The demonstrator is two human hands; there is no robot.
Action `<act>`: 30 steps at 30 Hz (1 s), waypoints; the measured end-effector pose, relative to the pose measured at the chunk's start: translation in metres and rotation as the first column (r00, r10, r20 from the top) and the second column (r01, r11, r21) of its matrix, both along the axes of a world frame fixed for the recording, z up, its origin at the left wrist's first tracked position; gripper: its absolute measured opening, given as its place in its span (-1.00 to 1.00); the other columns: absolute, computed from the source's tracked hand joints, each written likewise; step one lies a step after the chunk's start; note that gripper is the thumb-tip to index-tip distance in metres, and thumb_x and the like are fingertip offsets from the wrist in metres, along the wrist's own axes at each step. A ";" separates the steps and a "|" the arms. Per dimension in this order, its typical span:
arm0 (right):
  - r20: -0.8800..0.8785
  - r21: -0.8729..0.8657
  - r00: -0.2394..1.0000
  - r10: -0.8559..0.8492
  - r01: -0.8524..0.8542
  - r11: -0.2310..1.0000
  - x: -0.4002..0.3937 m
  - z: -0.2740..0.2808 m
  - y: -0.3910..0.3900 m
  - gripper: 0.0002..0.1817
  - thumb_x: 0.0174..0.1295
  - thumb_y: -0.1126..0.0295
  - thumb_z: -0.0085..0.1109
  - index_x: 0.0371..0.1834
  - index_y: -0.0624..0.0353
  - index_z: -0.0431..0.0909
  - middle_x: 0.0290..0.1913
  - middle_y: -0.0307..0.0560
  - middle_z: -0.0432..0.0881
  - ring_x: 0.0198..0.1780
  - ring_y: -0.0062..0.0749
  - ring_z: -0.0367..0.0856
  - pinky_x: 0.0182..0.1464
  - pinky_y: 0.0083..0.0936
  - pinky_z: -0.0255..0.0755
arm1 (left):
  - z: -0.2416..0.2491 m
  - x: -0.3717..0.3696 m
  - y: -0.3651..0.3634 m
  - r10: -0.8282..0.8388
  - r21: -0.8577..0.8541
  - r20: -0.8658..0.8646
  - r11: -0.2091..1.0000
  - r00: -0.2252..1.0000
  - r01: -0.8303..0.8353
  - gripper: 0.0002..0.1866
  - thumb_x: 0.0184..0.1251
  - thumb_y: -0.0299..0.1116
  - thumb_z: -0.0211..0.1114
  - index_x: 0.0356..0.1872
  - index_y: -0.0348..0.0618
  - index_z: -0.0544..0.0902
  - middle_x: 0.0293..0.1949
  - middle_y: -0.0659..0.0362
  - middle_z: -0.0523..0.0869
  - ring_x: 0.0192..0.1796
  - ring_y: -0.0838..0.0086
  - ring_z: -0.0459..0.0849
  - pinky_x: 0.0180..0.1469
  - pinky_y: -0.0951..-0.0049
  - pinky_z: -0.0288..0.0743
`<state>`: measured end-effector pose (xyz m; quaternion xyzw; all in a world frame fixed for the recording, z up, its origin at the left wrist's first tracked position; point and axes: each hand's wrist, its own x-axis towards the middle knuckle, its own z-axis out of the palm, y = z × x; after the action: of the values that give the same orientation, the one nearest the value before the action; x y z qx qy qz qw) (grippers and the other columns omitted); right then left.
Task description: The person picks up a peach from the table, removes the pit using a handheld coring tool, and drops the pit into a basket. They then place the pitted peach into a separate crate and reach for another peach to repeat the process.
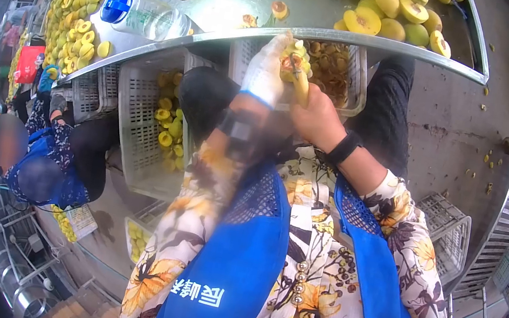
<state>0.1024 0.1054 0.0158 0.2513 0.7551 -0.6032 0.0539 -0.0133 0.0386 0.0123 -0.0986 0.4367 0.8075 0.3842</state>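
My left hand [264, 72], in a white glove, is closed around a peach piece [296, 50] with reddish flesh, just in front of the metal table's edge. My bare right hand [320, 120] grips a small tool with a yellow handle [301, 91]. Its thin metal end meets the fruit; the tip's exact shape is hard to make out. Below both hands, between my knees, a light plastic crate [362, 86] holds brownish-orange scraps [329, 64]. A reddish fruit piece [279, 9] lies on the table just beyond my left hand.
The metal table [225, 9] bears many halved peaches [362, 21] and a clear bottle with a blue lid [147, 16]. At left stands a white crate [137, 133] with peach halves. A co-worker [42, 157] sits farther left. Crates [441, 231] and a slatted rack [506, 215] are at right.
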 end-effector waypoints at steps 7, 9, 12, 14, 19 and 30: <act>0.041 0.176 0.991 0.128 -0.134 0.975 0.006 0.018 0.006 -0.71 0.02 0.44 0.03 -0.18 0.35 0.33 -0.41 0.34 0.54 -0.30 0.20 0.55 -0.25 -0.12 0.41 | 0.024 0.012 0.005 -0.011 -0.204 -0.213 0.978 0.977 -0.033 -0.79 0.24 -0.28 0.16 -0.39 -0.26 0.51 -0.51 0.08 0.57 -0.53 0.38 0.54 -0.51 0.42 0.46; 0.058 0.165 0.989 0.137 -0.145 0.976 0.004 0.018 0.006 -0.67 0.01 0.40 0.12 -0.17 0.35 0.39 -0.36 0.29 0.58 -0.28 0.11 0.59 -0.25 -0.18 0.45 | 0.021 0.009 0.005 -0.020 -0.192 -0.113 0.981 0.993 -0.002 -0.78 0.23 -0.28 0.16 -0.40 -0.26 0.51 -0.51 0.09 0.56 -0.53 0.39 0.54 -0.52 0.43 0.45; 0.027 0.146 0.991 0.131 -0.133 0.980 0.001 0.014 0.006 -0.67 0.03 0.39 0.13 -0.15 0.34 0.42 -0.35 0.22 0.61 -0.32 0.00 0.62 -0.29 -0.25 0.47 | 0.013 0.003 0.002 -0.051 -0.224 -0.166 0.974 0.985 0.013 -0.76 0.25 -0.26 0.14 -0.33 -0.28 0.51 -0.48 0.06 0.58 -0.50 0.38 0.55 -0.46 0.43 0.46; 0.038 0.017 0.991 0.127 -0.128 0.992 0.002 0.015 0.008 -0.69 0.04 0.40 0.09 -0.16 0.34 0.42 -0.40 0.16 0.61 -0.38 -0.09 0.62 -0.35 -0.30 0.47 | 0.008 0.006 -0.003 -0.078 -0.280 -0.370 0.959 0.926 -0.032 -0.71 0.29 -0.23 0.10 -0.22 -0.31 0.51 -0.42 -0.01 0.61 -0.44 0.35 0.58 -0.38 0.42 0.48; 0.138 -0.388 0.984 0.117 -0.056 0.920 0.004 0.022 0.013 -0.76 0.06 0.43 0.02 -0.23 0.34 0.40 -0.55 -0.05 0.52 -0.61 -0.37 0.53 -0.61 -0.46 0.38 | 0.006 0.006 -0.001 -0.166 -0.282 -0.274 0.956 0.947 0.086 -0.72 0.25 -0.18 0.16 -0.27 -0.23 0.51 -0.48 0.06 0.58 -0.50 0.35 0.55 -0.45 0.41 0.46; 0.112 -0.447 0.991 0.071 -0.014 0.894 0.000 0.023 0.002 -0.73 0.04 0.50 0.00 -0.16 0.31 0.38 -0.53 -0.03 0.52 -0.64 -0.34 0.51 -0.64 -0.43 0.35 | -0.010 -0.001 -0.009 0.026 -0.182 -0.068 0.983 0.997 -0.038 -0.66 0.21 -0.10 0.23 -0.25 -0.18 0.46 -0.47 0.05 0.58 -0.49 0.24 0.60 -0.51 0.29 0.50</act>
<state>0.1024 0.1073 0.0385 0.2530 0.5974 -0.7416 0.1705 -0.0141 0.0293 0.0022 -0.1142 0.5199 0.7727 0.3460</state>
